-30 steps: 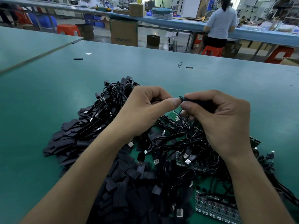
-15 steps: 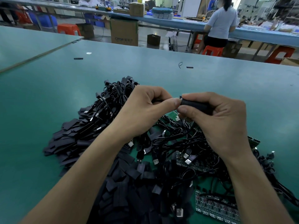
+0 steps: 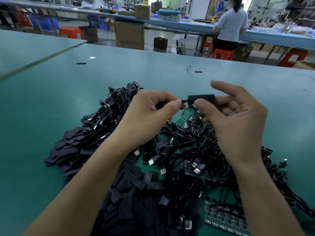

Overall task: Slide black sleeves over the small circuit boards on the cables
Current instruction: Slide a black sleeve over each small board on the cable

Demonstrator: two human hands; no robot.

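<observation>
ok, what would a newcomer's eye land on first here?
The two hands at centre: the left hand pinches a cable, the right hand pinches a black sleeve at its end. Under them a heap of black cables lies on the green table, with loose flat sleeves piled left and near, and green circuit boards lower right.

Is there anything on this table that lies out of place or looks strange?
Only small things. One small black piece lies alone on the green table, far beyond the pile. A second black piece lies beside a curled wire scrap. Nothing looks damaged.
</observation>
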